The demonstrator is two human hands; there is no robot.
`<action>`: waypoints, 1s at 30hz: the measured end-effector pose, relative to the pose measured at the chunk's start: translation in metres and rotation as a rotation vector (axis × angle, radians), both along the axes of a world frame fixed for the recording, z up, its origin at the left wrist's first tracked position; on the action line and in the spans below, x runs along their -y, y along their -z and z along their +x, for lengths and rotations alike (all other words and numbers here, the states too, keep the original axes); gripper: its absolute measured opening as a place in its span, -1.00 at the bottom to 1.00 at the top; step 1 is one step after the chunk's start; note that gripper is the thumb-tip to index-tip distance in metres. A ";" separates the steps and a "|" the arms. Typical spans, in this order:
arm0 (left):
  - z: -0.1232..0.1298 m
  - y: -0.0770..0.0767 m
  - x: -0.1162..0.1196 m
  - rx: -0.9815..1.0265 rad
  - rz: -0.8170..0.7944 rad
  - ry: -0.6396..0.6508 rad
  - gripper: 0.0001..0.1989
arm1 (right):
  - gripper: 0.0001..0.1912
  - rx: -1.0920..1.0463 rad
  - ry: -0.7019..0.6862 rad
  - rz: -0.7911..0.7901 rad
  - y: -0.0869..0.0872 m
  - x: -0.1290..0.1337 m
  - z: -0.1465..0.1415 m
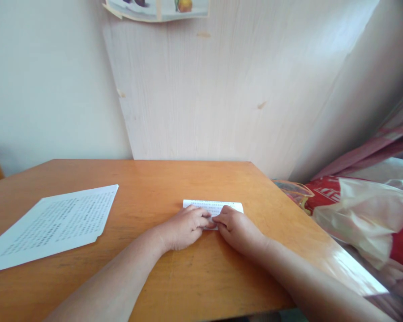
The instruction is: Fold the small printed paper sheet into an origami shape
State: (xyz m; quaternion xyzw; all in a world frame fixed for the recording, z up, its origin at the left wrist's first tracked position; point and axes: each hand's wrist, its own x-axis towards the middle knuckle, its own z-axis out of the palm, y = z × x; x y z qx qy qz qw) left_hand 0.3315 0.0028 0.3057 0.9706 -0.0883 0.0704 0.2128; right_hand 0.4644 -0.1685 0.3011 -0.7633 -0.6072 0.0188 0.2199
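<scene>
Handling the folded sheet [211,207]

Both hands lie over the folded sheet, which sits on the wooden surface [154,185] in front of the person. The left hand [187,227] covers its left part with extended fingers; the right hand [240,230] covers its right part with bent fingers. Fingertips nearly meet at the near edge; whether they pinch or merely press cannot be told. The sheet should prove light and flexible, readily creased and easily torn; it may slide on the smooth surface. Best hold: both ends, fingers flat along the fold. Its printed rows are too small to read.

To the left lies flat printed paper [62,226], equally illegible. Beyond the right edge, a red bag [322,190] shows pale lettering, possibly ending in "D", beside a whitish plastic bag [352,219].
</scene>
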 end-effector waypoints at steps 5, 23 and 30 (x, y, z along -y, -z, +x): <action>0.001 -0.004 -0.002 -0.060 -0.068 0.019 -0.47 | -0.73 0.073 -0.001 -0.034 -0.001 0.001 -0.002; -0.005 -0.019 -0.036 0.066 -0.628 -0.545 -0.85 | -0.73 0.061 -0.014 -0.033 -0.004 0.004 -0.004; -0.013 -0.019 -0.044 -0.002 -0.419 -0.560 -0.87 | -0.74 0.078 -0.003 -0.022 -0.003 0.005 -0.006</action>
